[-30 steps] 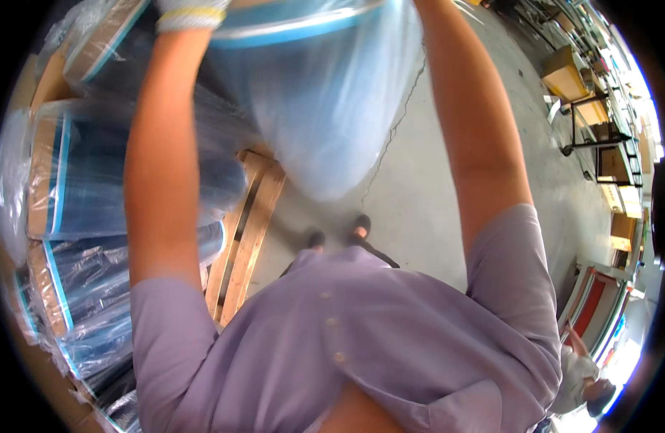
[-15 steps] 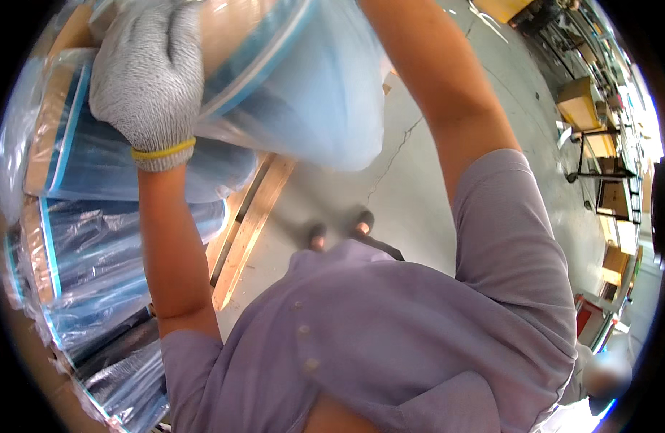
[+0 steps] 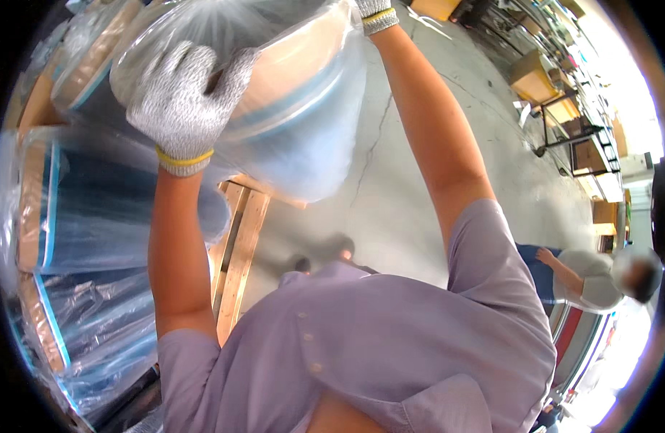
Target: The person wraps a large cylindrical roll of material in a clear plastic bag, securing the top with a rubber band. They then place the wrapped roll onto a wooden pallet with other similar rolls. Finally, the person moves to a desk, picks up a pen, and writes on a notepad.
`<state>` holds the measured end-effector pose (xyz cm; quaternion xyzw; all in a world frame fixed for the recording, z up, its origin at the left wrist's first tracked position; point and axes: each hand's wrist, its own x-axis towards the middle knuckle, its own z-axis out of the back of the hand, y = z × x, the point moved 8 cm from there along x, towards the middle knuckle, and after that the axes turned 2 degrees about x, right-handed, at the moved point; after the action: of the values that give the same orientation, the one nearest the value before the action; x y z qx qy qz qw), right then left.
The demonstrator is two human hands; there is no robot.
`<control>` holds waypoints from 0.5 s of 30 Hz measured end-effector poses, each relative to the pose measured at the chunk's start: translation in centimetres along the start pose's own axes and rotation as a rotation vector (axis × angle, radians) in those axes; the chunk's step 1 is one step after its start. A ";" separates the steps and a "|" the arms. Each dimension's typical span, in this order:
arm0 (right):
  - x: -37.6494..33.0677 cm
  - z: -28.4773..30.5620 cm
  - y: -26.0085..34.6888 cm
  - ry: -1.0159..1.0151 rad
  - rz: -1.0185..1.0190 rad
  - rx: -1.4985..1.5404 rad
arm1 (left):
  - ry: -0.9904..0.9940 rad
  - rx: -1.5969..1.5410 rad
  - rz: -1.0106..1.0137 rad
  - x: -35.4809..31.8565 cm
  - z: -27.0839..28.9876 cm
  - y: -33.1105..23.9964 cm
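We see the left hand (image 3: 184, 101), in a grey knit glove with a yellow cuff band, spread flat with fingers curled over the large roll wrapped in clear bluish plastic film (image 3: 275, 94), held raised overhead. The right hand (image 3: 374, 13), gloved alike, sits at the roll's far side, mostly out of frame; we cannot tell its grip. Below left, similar wrapped rolls (image 3: 94, 216) lie stacked beside a wooden pallet (image 3: 238, 245). Another person (image 3: 600, 278) stands at right.

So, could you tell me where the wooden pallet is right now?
The wooden pallet lies on the concrete floor left of centre, under the bagged roll, beside the stacked wrapped rolls.
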<state>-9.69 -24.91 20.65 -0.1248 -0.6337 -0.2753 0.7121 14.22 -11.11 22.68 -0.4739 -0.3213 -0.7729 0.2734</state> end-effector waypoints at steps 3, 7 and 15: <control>-2.2 4.5 -5.5 -0.123 -0.691 0.385 | -0.063 -0.059 -0.046 2.1 -3.7 -1.9; -3.3 3.9 -8.6 0.208 -0.259 -0.777 | -0.088 -0.145 0.002 3.0 -8.7 2.5; 2.4 -7.1 3.6 0.023 -0.285 -0.446 | 0.193 0.140 0.370 -7.5 -9.6 24.6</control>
<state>-1.70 -26.24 22.45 -0.1852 -0.5604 -0.5070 0.6282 29.79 -33.33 18.44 -0.4283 -0.2540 -0.7272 0.4725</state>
